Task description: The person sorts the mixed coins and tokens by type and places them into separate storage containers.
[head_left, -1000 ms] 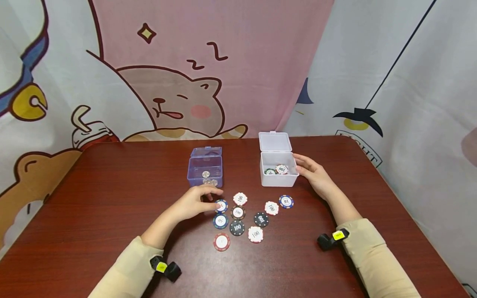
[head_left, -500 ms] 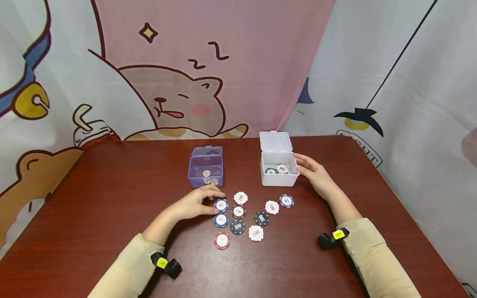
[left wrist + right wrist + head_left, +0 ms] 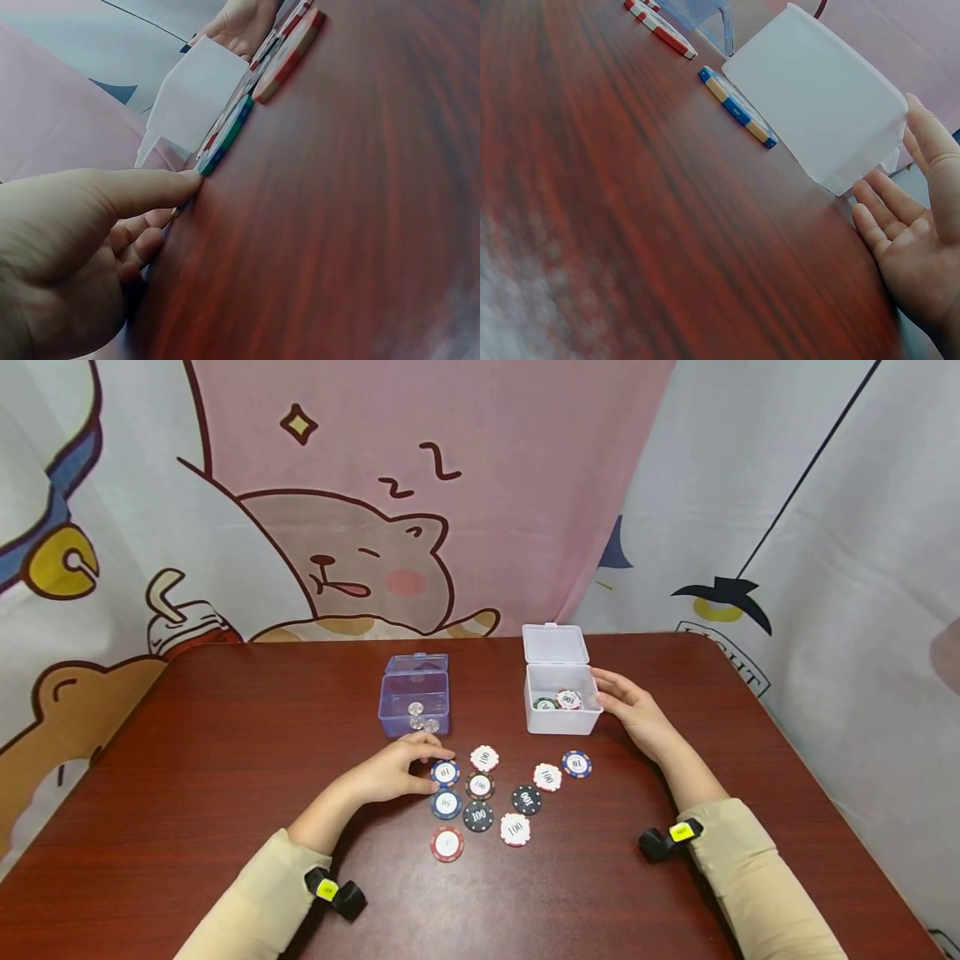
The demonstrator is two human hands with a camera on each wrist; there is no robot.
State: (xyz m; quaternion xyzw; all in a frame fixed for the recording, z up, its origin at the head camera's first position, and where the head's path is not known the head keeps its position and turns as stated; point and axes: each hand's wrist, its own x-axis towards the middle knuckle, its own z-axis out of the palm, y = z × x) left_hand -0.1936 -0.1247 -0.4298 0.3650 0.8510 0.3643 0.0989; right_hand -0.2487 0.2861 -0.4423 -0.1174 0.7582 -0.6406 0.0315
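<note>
My left hand (image 3: 393, 770) spans the edge of a blue poker chip (image 3: 446, 772) marked 10, thumb on the near side and a finger on the far side; the chip lies on the table. A darker blue chip (image 3: 446, 804) marked 50 lies just below it, close to the thumb. At the right, my right hand (image 3: 632, 710) touches the side of an open white box (image 3: 562, 722) with fairly straight fingers, seen also in the right wrist view. Inside that box lie a green-edged chip (image 3: 545, 704) and a white chip (image 3: 568, 699).
Behind the left hand stands an open, see-through blue box (image 3: 390, 710) holding clear round pieces (image 3: 416, 708). Several more chips lie loose between the hands, among them a red chip (image 3: 447, 844), a black chip (image 3: 478, 816) and a blue chip (image 3: 577, 764).
My left thumb has slid from the face of the blue 10 chip to its edge, uncovering the number. The right hand stays at the white box.
</note>
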